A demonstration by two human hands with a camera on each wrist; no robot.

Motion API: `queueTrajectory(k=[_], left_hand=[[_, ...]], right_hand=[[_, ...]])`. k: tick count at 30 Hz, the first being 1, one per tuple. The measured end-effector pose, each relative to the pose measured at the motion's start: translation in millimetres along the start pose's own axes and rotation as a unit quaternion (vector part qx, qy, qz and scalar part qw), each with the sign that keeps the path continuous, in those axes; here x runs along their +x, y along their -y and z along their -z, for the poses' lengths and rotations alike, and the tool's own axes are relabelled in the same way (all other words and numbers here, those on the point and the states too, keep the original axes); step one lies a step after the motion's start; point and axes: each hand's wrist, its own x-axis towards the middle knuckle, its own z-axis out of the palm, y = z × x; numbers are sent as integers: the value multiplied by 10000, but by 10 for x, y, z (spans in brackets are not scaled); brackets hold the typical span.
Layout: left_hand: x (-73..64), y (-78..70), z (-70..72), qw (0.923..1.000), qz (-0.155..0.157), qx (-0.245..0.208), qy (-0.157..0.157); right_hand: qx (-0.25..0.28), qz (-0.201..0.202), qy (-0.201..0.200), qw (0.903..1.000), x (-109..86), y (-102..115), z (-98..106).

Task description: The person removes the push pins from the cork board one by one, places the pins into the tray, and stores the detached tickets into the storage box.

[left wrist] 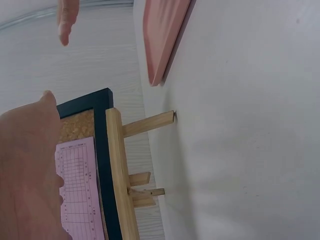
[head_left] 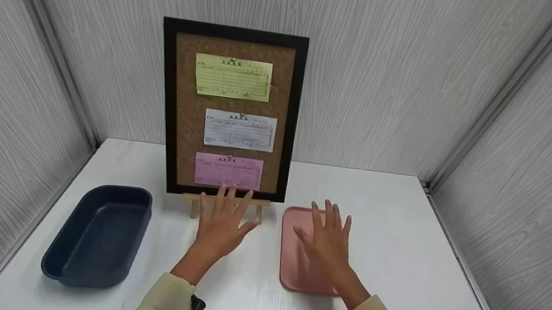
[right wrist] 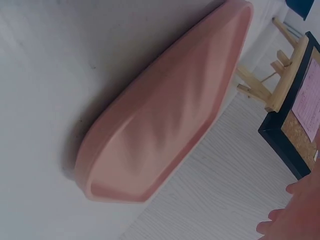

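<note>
My left hand (head_left: pixel 221 226) is spread, fingers straight, in front of the lower edge of a black-framed cork board (head_left: pixel 280 124). Its fingertips overlap the bottom of a pink slip (head_left: pixel 228 170) in the head view. Above that slip hang a white slip (head_left: pixel 240 131) and a yellow slip (head_left: pixel 233 78), each held by a pin at its top. My right hand (head_left: pixel 327 240) is over a shallow pink tray (head_left: pixel 288 272), fingers spread and holding nothing; finger shadows fall on the tray floor in the right wrist view. A small wooden easel (left wrist: pixel 119 175) bears the board.
A deep dark blue bin (head_left: pixel 102 239) stands on the left of the white table (head_left: pixel 400 254). Pale wood-grain panels (head_left: pixel 369 82) enclose the table at the back and on both sides. The tray lies to the right of the easel.
</note>
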Motion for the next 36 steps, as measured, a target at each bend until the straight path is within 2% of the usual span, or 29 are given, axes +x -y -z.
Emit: queueTrajectory(k=[3,9,13,23,31,36], left_hand=[[12,25,40,9999,-33,-31,-109],[113,107,226,9972,-110,60,-740],[199,169,379,9933,-48,-89,-1149],[484,288,771,9811,-41,-708,-1800],[735,336,1023,9724,-110,-987,-2113],[864,353,1183,9709,-30,-1167,-2090]], right_hand=[[303,-119,-74,9994,20,32,35],[1089,-438,-418,9922,140,155,190],[1310,-341,-628,9888,258,243,286],[1577,69,-921,9832,615,484,492],[1576,293,-1167,9801,922,718,631],[1621,306,-1214,9788,1105,844,701]])
